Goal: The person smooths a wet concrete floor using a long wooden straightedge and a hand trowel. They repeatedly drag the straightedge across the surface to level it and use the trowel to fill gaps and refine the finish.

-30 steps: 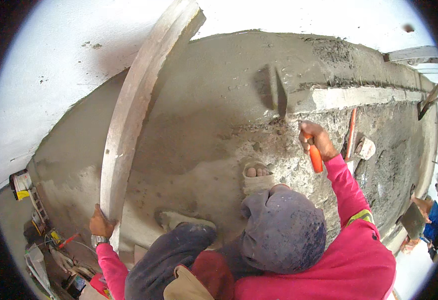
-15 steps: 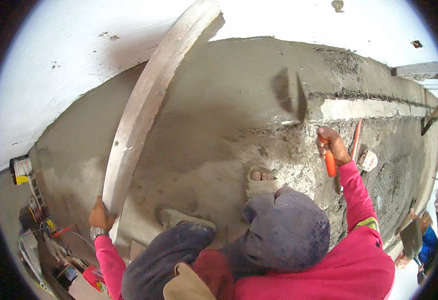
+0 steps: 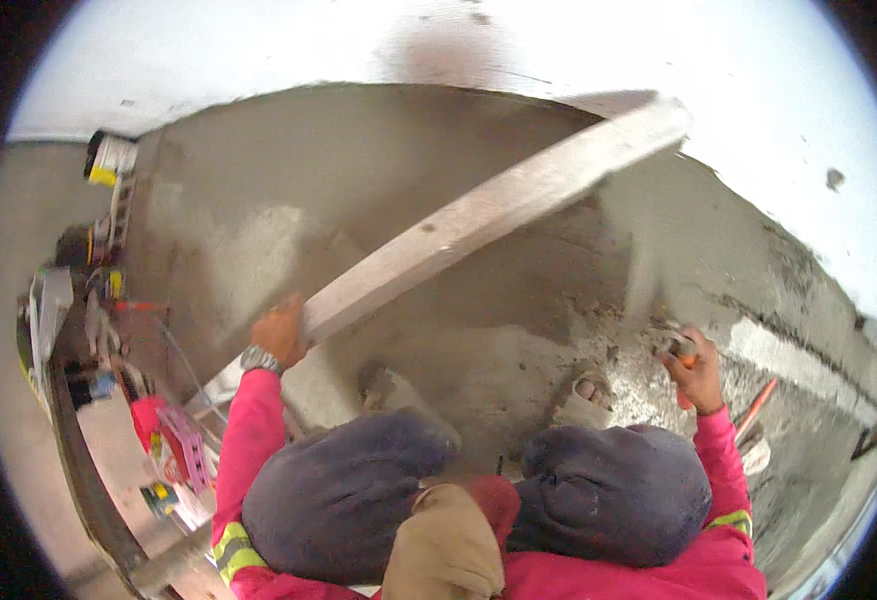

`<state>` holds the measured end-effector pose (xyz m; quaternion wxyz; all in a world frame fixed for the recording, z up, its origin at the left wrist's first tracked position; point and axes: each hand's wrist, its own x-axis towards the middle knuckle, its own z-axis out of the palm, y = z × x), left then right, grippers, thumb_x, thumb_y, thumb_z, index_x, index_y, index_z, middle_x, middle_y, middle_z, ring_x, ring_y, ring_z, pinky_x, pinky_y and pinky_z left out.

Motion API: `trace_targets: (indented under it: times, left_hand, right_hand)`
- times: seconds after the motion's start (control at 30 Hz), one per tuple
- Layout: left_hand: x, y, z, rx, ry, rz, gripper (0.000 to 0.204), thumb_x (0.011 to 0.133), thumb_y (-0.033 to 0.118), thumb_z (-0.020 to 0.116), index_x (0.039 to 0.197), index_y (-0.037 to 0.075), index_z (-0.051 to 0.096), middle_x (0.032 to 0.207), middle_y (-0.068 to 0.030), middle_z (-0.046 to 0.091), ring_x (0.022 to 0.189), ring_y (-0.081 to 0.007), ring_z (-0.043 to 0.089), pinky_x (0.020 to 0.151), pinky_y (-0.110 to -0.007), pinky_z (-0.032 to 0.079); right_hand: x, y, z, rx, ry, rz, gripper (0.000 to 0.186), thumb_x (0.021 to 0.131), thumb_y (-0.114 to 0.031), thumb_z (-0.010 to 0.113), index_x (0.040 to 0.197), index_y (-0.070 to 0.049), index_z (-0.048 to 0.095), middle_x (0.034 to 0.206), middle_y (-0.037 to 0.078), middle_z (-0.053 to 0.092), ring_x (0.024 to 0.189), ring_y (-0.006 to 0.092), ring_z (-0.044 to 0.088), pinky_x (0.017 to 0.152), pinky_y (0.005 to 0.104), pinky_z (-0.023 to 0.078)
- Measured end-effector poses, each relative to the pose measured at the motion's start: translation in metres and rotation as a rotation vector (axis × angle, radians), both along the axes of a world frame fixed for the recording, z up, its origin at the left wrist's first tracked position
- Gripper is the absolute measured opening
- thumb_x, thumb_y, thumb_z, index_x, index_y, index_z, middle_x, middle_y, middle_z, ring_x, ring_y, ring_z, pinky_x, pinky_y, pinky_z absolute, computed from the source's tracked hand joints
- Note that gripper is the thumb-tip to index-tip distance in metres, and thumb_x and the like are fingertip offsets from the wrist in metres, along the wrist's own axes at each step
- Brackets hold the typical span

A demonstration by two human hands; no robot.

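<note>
My left hand [image 3: 280,335], wearing a metal watch, is closed around the near part of a long, pale wooden board [image 3: 493,222]. The board slants away to the right across wet grey mortar [image 3: 378,150], its far end by the white wall. In my right hand [image 3: 696,370] is a trowel [image 3: 642,275] with an orange handle; its blade is smeared by motion and stands over the mortar. Close to my right wrist lies another orange-handled tool [image 3: 756,410]. Both my knees are bent above the floor, with one sandalled foot [image 3: 588,392] near the trowel.
A pale strip [image 3: 803,368] runs through rougher mortar at the right. On the left stand a white bucket [image 3: 113,158], a pink-and-red container [image 3: 170,440] and scattered tools. A dark beam edge [image 3: 88,480] crosses the lower left. The white wall [image 3: 338,45] bounds the far side.
The view has turned left, so more of the clutter at the left shows. The board now slants further to the right in the picture. Both hands keep their holds.
</note>
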<state>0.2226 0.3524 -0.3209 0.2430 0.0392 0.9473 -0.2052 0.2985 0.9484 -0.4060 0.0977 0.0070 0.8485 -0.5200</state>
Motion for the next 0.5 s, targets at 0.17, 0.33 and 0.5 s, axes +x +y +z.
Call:
trace_targets:
  times: [0.17, 0.33, 0.5]
  left_hand:
    - [0.009, -0.004, -0.007, 0.152, 0.115, -0.066, 0.06, 0.064, 0.02, 0.072, 0.114, 0.007, 0.042, 0.108, -0.0145, 0.057, 0.092, -0.0343, 0.059, 0.073, -0.044, 0.049]
    - [0.008, -0.006, -0.007, 0.169, 0.109, -0.004, 0.064, 0.063, 0.024, 0.075, 0.114, 0.008, 0.04, 0.105, -0.0153, 0.058, 0.094, -0.0343, 0.058, 0.076, -0.044, 0.049]
    - [-0.011, -0.012, 0.005, 0.198, -0.061, 0.106, 0.071, 0.061, 0.032, 0.078, 0.118, 0.008, 0.043, 0.105, -0.0174, 0.059, 0.097, -0.0359, 0.057, 0.082, -0.044, 0.046]
  right_hand:
    - [-0.059, -0.024, 0.059, 0.272, 0.302, -0.073, 0.022, 0.072, -0.007, 0.07, 0.085, 0.0, 0.053, 0.063, 0.006, 0.051, 0.053, 0.0164, 0.044, 0.054, 0.0269, 0.04]
    - [-0.105, -0.056, 0.09, 0.131, 0.031, 0.085, 0.023, 0.075, -0.013, 0.071, 0.081, -0.001, 0.052, 0.057, 0.006, 0.047, 0.048, 0.0144, 0.041, 0.048, 0.024, 0.036]
    - [-0.119, -0.065, 0.103, 0.145, 0.144, 0.481, 0.023, 0.071, -0.012, 0.07, 0.086, -0.003, 0.055, 0.059, 0.011, 0.048, 0.048, 0.0207, 0.045, 0.048, 0.0299, 0.039]
